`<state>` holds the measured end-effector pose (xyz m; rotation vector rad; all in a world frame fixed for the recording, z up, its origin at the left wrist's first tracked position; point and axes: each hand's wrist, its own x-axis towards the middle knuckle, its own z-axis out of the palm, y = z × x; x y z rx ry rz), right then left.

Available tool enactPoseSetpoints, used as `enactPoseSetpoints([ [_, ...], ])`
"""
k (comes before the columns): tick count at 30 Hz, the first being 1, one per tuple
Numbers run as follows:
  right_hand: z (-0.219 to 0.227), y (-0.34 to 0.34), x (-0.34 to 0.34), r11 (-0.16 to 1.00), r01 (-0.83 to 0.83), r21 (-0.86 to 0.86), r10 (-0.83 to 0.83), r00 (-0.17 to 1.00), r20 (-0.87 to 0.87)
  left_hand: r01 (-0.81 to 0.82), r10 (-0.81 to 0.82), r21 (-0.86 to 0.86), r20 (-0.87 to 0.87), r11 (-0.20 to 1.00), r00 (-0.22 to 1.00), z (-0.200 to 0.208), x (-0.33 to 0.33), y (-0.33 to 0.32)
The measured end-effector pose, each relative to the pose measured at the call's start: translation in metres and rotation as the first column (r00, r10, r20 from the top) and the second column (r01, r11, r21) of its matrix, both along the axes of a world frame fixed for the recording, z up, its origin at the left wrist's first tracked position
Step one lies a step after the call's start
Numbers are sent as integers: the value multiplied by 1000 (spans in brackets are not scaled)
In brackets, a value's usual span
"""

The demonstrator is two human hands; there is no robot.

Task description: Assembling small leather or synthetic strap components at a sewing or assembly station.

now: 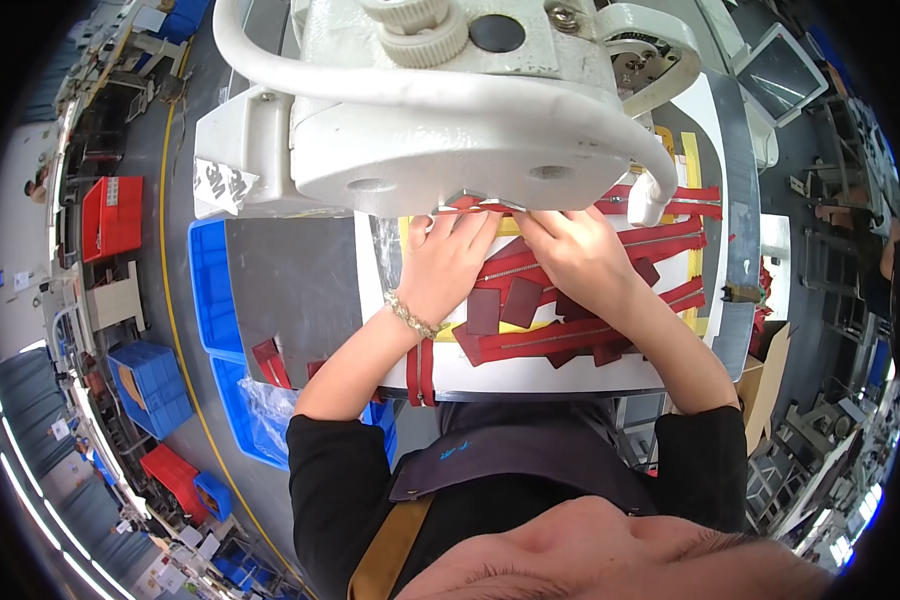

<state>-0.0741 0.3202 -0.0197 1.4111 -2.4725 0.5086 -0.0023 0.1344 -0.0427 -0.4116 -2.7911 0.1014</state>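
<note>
In front of me stands a white sewing machine point(460, 140), its head covering the needle area. Below its lower edge a narrow strip of a red zipper point(475, 208) shows between my fingertips. My left hand point(448, 262) grips it from the left, fingers bent toward the machine. From the other side my right hand point(580, 262) pinches it, with thumb and index finger close to the edge. Both sets of fingertips are partly hidden by the head. Several red zippers point(550, 338) with metal teeth lie beneath and beside my right forearm, among dark red rectangular pieces point(522, 302).
Another red zipper point(421, 375) hangs over the table's front edge. Red scraps point(270, 362) lie on the grey tabletop at left. Blue bins point(215, 290) stand beside the table; a cardboard box point(767, 385) is at right. A screen point(782, 75) stands at the far right.
</note>
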Motion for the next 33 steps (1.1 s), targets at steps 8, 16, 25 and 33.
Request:
enactPoseSetpoints([
  [8,1,-2,-2,999,-11,-36,11,1000,-12,6,-7,-11,-68,1000,998,-1,-3,0],
  [16,-1,-2,-4,999,-19,-46,19,1000,-4,20,-21,-14,-68,1000,997,-2,-5,-3],
  [25,0,-1,-6,999,-26,-45,26,1000,1,20,-21,-21,-54,1000,998,-1,-6,-3],
  [33,-5,5,-7,999,-45,-13,45,999,-7,-2,-4,-73,-74,997,997,-2,-8,-3],
])
